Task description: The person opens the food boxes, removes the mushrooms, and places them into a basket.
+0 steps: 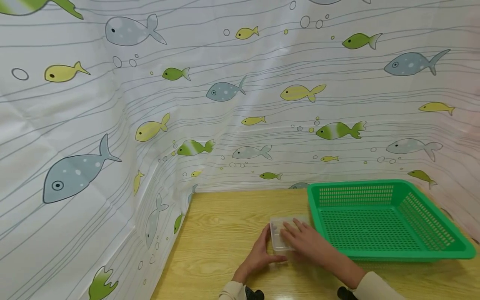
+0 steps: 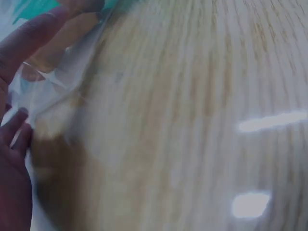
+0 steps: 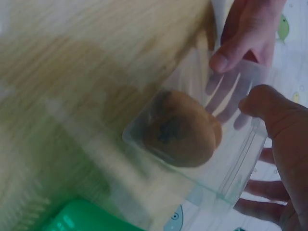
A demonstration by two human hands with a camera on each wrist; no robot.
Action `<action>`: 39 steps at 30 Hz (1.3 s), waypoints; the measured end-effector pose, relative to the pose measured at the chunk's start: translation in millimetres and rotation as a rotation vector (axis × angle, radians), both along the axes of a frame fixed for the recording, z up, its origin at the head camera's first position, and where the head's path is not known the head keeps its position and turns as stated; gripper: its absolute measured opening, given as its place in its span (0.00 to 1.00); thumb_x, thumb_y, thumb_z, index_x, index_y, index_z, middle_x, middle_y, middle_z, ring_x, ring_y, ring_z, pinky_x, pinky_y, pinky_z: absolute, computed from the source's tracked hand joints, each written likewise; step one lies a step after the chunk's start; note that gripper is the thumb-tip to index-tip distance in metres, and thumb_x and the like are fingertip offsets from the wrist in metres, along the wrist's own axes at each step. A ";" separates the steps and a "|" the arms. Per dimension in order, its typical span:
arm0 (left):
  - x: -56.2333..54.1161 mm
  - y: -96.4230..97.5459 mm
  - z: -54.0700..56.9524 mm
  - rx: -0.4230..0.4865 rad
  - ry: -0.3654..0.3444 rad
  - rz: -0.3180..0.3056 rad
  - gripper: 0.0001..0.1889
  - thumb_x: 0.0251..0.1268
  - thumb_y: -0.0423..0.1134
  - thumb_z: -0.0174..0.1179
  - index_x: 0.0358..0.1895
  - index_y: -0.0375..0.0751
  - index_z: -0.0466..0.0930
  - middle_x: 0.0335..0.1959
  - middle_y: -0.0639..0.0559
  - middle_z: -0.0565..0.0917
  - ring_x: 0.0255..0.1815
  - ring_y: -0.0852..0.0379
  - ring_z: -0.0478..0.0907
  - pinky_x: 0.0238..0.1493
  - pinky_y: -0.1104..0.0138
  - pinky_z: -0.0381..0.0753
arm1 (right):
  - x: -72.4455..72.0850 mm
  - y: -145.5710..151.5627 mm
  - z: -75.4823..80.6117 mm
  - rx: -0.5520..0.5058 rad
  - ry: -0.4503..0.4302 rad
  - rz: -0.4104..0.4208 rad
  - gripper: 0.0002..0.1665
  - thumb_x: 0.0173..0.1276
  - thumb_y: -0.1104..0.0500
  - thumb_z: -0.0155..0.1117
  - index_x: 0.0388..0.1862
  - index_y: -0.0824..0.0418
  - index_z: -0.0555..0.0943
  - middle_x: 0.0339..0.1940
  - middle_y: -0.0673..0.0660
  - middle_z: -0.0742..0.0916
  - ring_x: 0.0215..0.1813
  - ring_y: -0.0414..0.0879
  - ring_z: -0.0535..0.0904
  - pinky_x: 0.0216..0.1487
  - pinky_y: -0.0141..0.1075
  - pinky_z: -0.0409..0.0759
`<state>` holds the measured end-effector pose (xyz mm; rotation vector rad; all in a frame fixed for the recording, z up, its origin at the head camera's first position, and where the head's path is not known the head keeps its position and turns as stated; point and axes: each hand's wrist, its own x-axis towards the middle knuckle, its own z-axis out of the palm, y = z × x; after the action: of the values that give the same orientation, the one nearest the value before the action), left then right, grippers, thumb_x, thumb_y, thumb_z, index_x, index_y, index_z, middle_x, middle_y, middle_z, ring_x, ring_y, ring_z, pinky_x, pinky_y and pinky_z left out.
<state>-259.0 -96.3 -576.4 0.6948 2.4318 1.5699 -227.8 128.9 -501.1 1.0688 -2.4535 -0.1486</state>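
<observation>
A clear plastic box [image 1: 278, 241] stands on the wooden table, left of the green basket. My left hand [image 1: 259, 253] holds its left side, thumb along the near side and fingers at the far left. On top of it, my right hand [image 1: 309, 243] lies with fingers extended across the lid. Through the transparent wall in the right wrist view, rounded brown things [image 3: 180, 137] show, one with a dark patch; their exact kind is unclear. The left wrist view has the left thumb and fingertips at the box wall, partly cut off by the frame.
The green plastic basket [image 1: 375, 254] with latticed walls stands close to the right forearm. Under everything is a wood-grain table [image 1: 210, 233]. A white sheet [image 1: 210, 125] printed with fish hangs behind and down the left side.
</observation>
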 end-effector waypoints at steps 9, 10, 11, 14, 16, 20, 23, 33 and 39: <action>-1.3 -2.4 -8.0 0.056 0.010 -0.023 0.60 0.56 0.41 0.78 0.85 0.49 0.43 0.79 0.46 0.67 0.78 0.44 0.68 0.77 0.64 0.69 | -8.5 3.1 6.1 0.102 0.096 0.098 0.32 0.62 0.44 0.75 0.61 0.55 0.79 0.59 0.59 0.88 0.55 0.59 0.88 0.42 0.42 0.89; -1.2 -2.2 -8.3 0.057 0.017 -0.023 0.60 0.56 0.41 0.78 0.85 0.47 0.43 0.79 0.45 0.67 0.78 0.44 0.68 0.77 0.65 0.69 | -8.2 3.1 8.0 0.109 0.114 0.106 0.30 0.62 0.46 0.75 0.60 0.55 0.79 0.58 0.59 0.88 0.54 0.58 0.89 0.40 0.41 0.89; -1.2 -2.1 -8.4 0.061 0.013 -0.021 0.60 0.56 0.41 0.78 0.85 0.47 0.43 0.79 0.45 0.67 0.78 0.44 0.68 0.76 0.66 0.69 | -8.5 3.1 9.3 0.117 0.122 0.116 0.29 0.62 0.47 0.75 0.60 0.55 0.80 0.57 0.58 0.89 0.53 0.58 0.89 0.38 0.40 0.88; -1.8 -2.6 -8.9 0.067 0.025 -0.017 0.60 0.56 0.41 0.78 0.85 0.45 0.42 0.79 0.43 0.68 0.78 0.43 0.69 0.76 0.66 0.70 | -8.5 1.5 14.0 0.146 0.140 0.138 0.27 0.62 0.51 0.75 0.59 0.55 0.80 0.56 0.58 0.89 0.51 0.56 0.90 0.34 0.38 0.87; -3.2 -2.7 -9.2 0.069 0.039 -0.013 0.60 0.56 0.41 0.78 0.85 0.44 0.42 0.79 0.42 0.68 0.77 0.43 0.70 0.76 0.65 0.71 | -8.5 0.7 17.3 0.174 0.149 0.138 0.28 0.61 0.54 0.75 0.60 0.55 0.80 0.56 0.58 0.89 0.52 0.55 0.90 0.34 0.37 0.87; -6.0 -2.1 -10.2 0.067 0.041 -0.015 0.60 0.56 0.41 0.78 0.85 0.47 0.43 0.79 0.43 0.69 0.77 0.45 0.70 0.77 0.63 0.71 | -8.6 0.4 20.7 0.225 0.146 0.125 0.29 0.59 0.58 0.76 0.62 0.54 0.81 0.57 0.58 0.89 0.53 0.55 0.90 0.36 0.37 0.88; -5.8 -1.6 -11.1 0.062 0.028 -0.017 0.60 0.56 0.41 0.78 0.85 0.48 0.43 0.79 0.44 0.69 0.77 0.46 0.70 0.77 0.62 0.71 | -8.2 0.3 19.1 0.242 0.128 0.121 0.28 0.61 0.59 0.74 0.62 0.55 0.81 0.57 0.59 0.89 0.54 0.55 0.89 0.37 0.38 0.88; -0.3 0.7 -11.6 0.071 0.032 -0.042 0.60 0.57 0.40 0.78 0.85 0.45 0.42 0.80 0.44 0.67 0.78 0.46 0.69 0.77 0.65 0.70 | -1.1 -0.9 15.7 0.290 0.102 0.104 0.28 0.62 0.59 0.72 0.63 0.56 0.81 0.57 0.59 0.89 0.54 0.54 0.89 0.39 0.38 0.89; -2.2 -1.2 -10.6 0.082 0.068 -0.074 0.59 0.58 0.38 0.77 0.85 0.46 0.41 0.80 0.46 0.66 0.78 0.46 0.69 0.76 0.70 0.69 | -8.3 3.8 37.5 0.150 0.029 0.168 0.25 0.64 0.53 0.75 0.58 0.56 0.79 0.54 0.57 0.91 0.51 0.51 0.91 0.25 0.31 0.80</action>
<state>-261.2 -97.5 -586.9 0.8558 2.3702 1.6518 -236.1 132.7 -463.6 1.3220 -2.3441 -0.2965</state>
